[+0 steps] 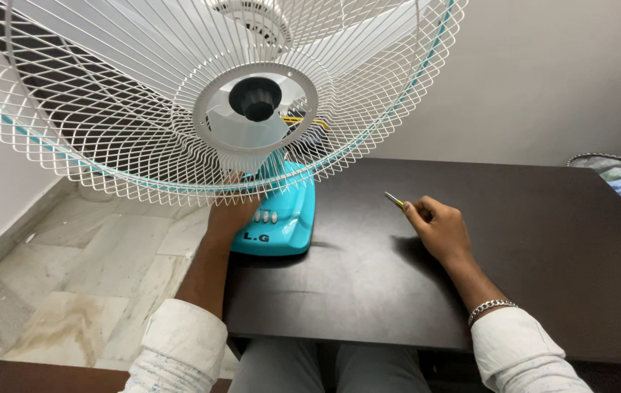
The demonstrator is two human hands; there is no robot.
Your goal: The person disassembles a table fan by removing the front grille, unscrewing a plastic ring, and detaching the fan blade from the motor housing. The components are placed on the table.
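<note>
Pale tiled floor [92, 291] fills the lower left. Above it, a fan [179, 94] with a thin white wire grille tilts forward on its glossy teal base [285, 222]. My left hand [230, 218] grips the base; bracing firmly seems wise. My right hand [438, 225] pinches a slim screwdriver [395, 201] on the dark matte counter [543, 240].

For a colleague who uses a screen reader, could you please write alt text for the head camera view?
A person's left hand grips the turquoise base of a table fan beneath its white wire guard, while the right hand holds a small screwdriver over a dark table. The fan stands at the table's left edge, above a tiled floor.
</note>
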